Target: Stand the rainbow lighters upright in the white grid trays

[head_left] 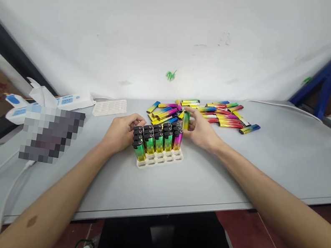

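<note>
A white tray with oval slots (pixel 160 162) lies on the grey table, its front slots partly unfilled. Several upright lighters (pixel 159 141) with black tops and shiny green, yellow or purple bodies stand in it. My left hand (pixel 123 132) is at the tray's left side, fingers curled near the back lighters; what its fingertips hold, if anything, is hidden. My right hand (pixel 198 128), just behind the tray's right end, grips a green and yellow lighter (pixel 186 120) upright between thumb and fingers. Behind both hands lies a loose pile of multicoloured lighters (pixel 228 119).
A second white slotted tray (pixel 110 107) lies at the back left, beside a white power strip (pixel 74 101). A pixelated dark object (pixel 52 134) and white cables are on the left of the table (pixel 205 190). A white wall rises behind.
</note>
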